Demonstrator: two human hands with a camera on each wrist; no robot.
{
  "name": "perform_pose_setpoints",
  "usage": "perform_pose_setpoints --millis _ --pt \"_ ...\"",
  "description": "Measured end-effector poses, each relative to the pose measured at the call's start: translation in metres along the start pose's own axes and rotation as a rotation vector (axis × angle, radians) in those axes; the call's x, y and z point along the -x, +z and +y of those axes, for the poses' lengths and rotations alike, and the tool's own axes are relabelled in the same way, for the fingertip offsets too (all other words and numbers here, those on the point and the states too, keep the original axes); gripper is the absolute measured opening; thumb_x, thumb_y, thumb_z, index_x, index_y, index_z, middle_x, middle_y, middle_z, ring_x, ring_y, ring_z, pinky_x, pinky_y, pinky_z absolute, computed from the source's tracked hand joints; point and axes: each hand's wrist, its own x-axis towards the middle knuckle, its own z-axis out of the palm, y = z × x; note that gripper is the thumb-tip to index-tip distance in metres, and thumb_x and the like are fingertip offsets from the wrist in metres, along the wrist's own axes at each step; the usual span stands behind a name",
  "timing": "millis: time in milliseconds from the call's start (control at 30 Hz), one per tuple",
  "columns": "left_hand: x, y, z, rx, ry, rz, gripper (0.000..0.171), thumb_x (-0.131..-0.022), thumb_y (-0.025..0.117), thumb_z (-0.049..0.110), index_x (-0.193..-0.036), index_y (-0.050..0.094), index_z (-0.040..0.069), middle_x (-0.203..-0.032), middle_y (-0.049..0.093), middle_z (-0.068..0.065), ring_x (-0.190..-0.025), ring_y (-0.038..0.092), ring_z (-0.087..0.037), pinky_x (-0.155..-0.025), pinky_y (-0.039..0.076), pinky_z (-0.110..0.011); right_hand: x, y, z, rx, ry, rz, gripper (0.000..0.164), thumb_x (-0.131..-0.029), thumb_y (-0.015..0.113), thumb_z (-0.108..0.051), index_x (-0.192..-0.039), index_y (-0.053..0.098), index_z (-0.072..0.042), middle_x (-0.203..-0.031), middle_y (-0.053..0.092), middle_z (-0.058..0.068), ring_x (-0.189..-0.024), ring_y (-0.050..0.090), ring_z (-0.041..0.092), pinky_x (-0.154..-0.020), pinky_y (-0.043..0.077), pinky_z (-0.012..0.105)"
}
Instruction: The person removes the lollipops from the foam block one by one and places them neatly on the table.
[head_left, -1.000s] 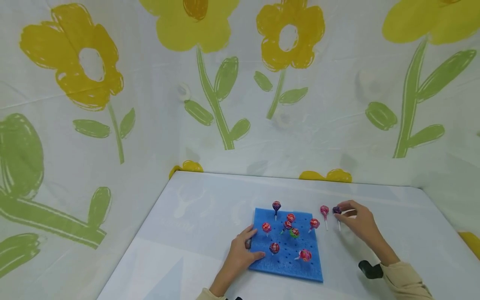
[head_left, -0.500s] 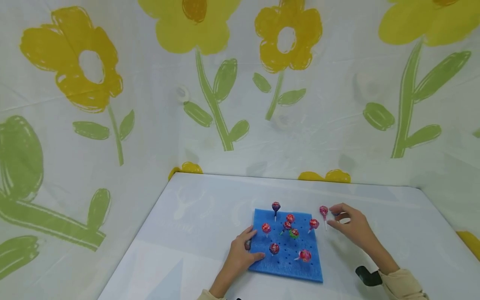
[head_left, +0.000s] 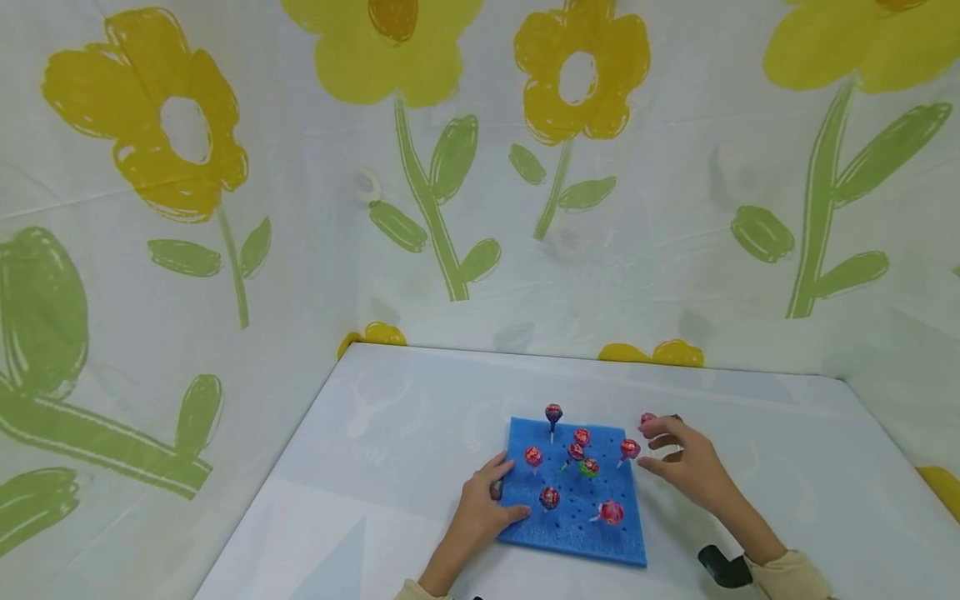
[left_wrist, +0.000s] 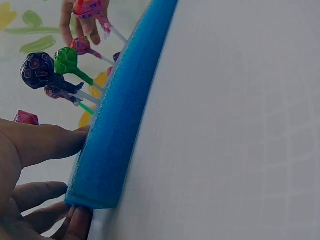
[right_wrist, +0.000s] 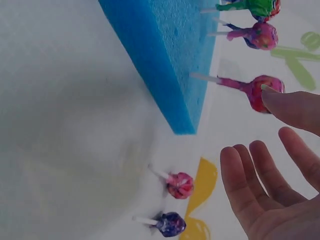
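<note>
A blue foam board [head_left: 517,433] with rows of holes bears several wrapped lollipops stuck in by their sticks. My left hand [head_left: 478,504] holds the board's left side, its thumb on the top face and its fingers at the edge. My right hand [head_left: 690,462] hovers by the board's right edge, fingers apart around no stick. In the right wrist view the thumb overlaps a pink lollipop [right_wrist: 257,90] standing in the board; whether it touches is unclear. Beyond that hand, a pink lollipop [right_wrist: 180,186] and a purple lollipop [right_wrist: 171,224] lie on the table.
The white table [head_left: 360,467] extends around the board. Behind it hangs a curtain [head_left: 300,208] printed with yellow flowers. A dark strap piece [head_left: 723,568] sits at my right wrist. Upright lollipops, such as a green one [left_wrist: 66,61], crowd the board's middle.
My right hand has left the purple lollipop on the table and moved left, past the loose pink one, to the board's right edge. My left hand has stayed put.
</note>
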Motion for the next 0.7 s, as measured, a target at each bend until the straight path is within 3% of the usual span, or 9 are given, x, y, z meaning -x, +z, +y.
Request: perform_pose_setpoints --millis 400,700 --pt "0.002 0.0 0.0 -0.005 -0.006 0.01 0.068 -0.071 0.083 0.016 -0.129 0.055 -0.002 -0.144 0.043 -0.014 -0.12 0.048 -0.036 -0.091 0.047 -0.045 0.001 0.023 -0.006 -0.123 -0.011 0.042 0.033 -0.077 0.075 -0.001 -0.107 0.061 0.0 -0.102 0.064 0.011 -0.094 0.063 0.029 -0.073 0.055 0.025" --pt "0.001 0.0 0.003 -0.018 -0.026 0.001 0.067 -0.072 0.083 0.016 -0.13 0.054 -0.001 -0.144 0.043 -0.014 -0.123 0.046 -0.037 -0.091 0.047 -0.045 0.003 0.035 -0.009 -0.18 0.035 0.093 0.029 -0.08 0.074 -0.002 -0.106 0.061 -0.003 -0.1 0.064 0.011 -0.097 0.063 0.029 -0.076 0.055 0.028"
